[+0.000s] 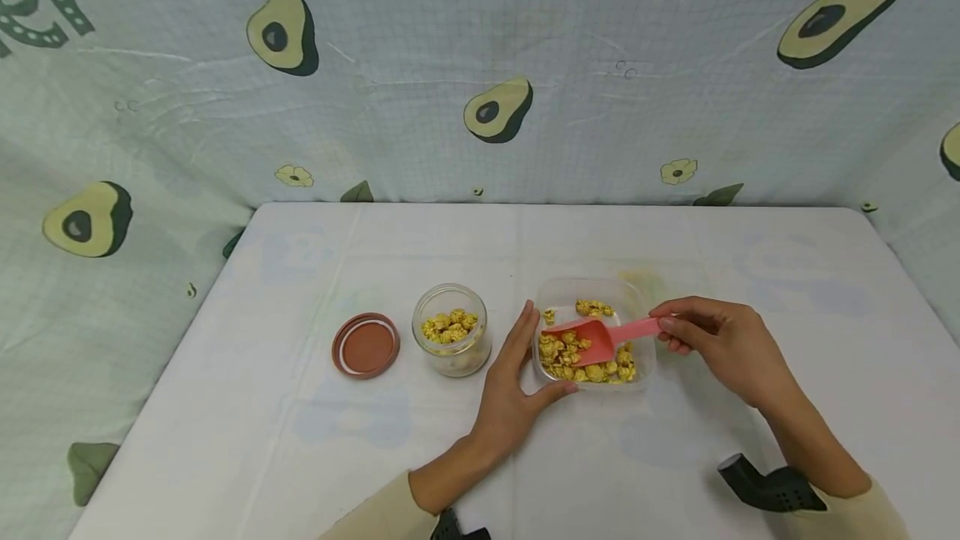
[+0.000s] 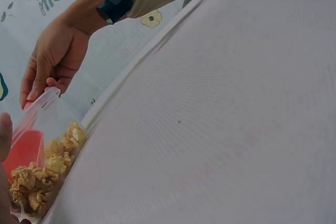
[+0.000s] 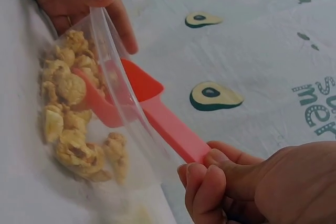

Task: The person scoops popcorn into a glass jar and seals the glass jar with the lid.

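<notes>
Popcorn (image 1: 558,352) with a yellow-brown coating lies in a clear plastic container (image 1: 645,369), mostly along its near and left sides. My right hand (image 1: 723,348) pinches the handle end of a pink scoop (image 1: 598,342) from the right. The scoop's blade is down in the container among the popcorn, seen through the clear wall in the right wrist view. My left hand (image 1: 510,394) rests along the container's left side, fingers straight and thumb spread to the near edge. In the left wrist view only a sliver of that hand shows.
Left of my left hand stands an uncovered glass jar (image 1: 453,361) with popcorn inside. A brown round lid (image 1: 366,346) lies on the white-covered table (image 1: 225,407) beside the jar. An avocado-print cloth (image 1: 390,48) hangs behind the table.
</notes>
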A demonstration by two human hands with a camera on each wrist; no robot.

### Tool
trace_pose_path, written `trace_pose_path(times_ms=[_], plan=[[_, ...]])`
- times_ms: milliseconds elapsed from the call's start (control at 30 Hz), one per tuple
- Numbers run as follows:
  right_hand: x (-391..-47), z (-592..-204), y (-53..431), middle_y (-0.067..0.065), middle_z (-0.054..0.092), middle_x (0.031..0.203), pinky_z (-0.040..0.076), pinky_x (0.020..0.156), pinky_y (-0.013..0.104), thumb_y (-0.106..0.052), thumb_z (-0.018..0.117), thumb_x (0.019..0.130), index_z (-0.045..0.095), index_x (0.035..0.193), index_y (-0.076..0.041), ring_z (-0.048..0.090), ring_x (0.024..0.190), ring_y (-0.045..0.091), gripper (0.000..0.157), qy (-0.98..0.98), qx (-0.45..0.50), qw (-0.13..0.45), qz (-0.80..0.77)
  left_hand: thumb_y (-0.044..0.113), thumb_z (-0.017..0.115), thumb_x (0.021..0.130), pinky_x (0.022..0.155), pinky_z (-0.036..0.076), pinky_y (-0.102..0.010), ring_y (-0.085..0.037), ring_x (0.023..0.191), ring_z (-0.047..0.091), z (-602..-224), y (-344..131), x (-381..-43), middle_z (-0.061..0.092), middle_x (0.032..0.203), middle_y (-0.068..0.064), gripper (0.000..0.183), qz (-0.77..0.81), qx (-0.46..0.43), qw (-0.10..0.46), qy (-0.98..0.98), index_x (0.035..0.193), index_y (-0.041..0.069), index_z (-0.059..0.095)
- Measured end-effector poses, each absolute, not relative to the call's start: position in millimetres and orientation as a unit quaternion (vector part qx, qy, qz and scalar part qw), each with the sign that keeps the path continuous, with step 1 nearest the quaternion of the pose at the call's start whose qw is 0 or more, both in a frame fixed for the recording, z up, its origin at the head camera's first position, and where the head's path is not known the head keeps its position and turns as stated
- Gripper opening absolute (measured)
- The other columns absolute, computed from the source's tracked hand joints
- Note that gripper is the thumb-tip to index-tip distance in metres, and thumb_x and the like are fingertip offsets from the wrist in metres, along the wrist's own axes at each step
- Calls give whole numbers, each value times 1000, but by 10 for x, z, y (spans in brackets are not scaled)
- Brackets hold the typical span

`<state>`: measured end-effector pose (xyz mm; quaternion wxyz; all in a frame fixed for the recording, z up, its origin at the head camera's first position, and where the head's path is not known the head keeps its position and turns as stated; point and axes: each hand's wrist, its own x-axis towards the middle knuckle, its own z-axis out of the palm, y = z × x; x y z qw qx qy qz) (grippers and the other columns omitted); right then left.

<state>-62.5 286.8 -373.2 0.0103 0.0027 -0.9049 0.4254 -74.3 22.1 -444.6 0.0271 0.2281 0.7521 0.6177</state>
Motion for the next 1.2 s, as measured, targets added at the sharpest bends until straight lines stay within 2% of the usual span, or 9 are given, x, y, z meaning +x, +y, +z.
trace_pose_path(times_ms=[167,433,700,833,967,1200], plan=[[-642,-3717,2856,3,70,77,54,59,28,-20,62,94,71,103,-13,64,68,20,15,-910,18,19,413,18,80,77,109,33,-31,-11,142,19,-4455,206,-752,18,158,-5,92,613,228,22,756,151,8,26],[-639,-3708,2898,-4,66,73,45,52,23,-18,64,93,72,100,-18,59,65,14,11,-917,32,56,393,16,79,77,109,33,-34,-14,142,19,-4467,215,-755,18,158,-7,92,620,231,22,750,151,6,26],[-644,-3749,2975,0,67,76,44,53,21,-12,64,92,72,100,-19,59,67,13,13,-910,59,64,406,11,79,77,109,33,-35,-15,142,20,-4355,227,-718,19,157,-8,90,626,228,24,745,150,5,27],[-648,-3756,3021,3,69,79,45,54,21,-1,65,89,73,99,-18,58,68,10,21,-898,103,91,417,14,80,75,109,31,-32,-14,142,18,-4463,228,-745,18,158,-7,93,622,237,18,746,151,7,26],[-673,-3785,3033,4,70,83,48,56,21,5,65,87,73,101,-17,59,69,10,27,-891,138,80,426,13,80,75,109,32,-32,-15,142,19,-4465,224,-747,19,157,-8,93,619,239,10,748,151,6,27],[-663,-3764,3043,1,64,74,43,51,23,-4,65,90,72,100,-19,55,63,14,20,-900,124,47,415,8,81,73,109,34,-36,-15,142,21,-4419,235,-735,20,157,-6,94,615,222,20,757,150,6,28]])
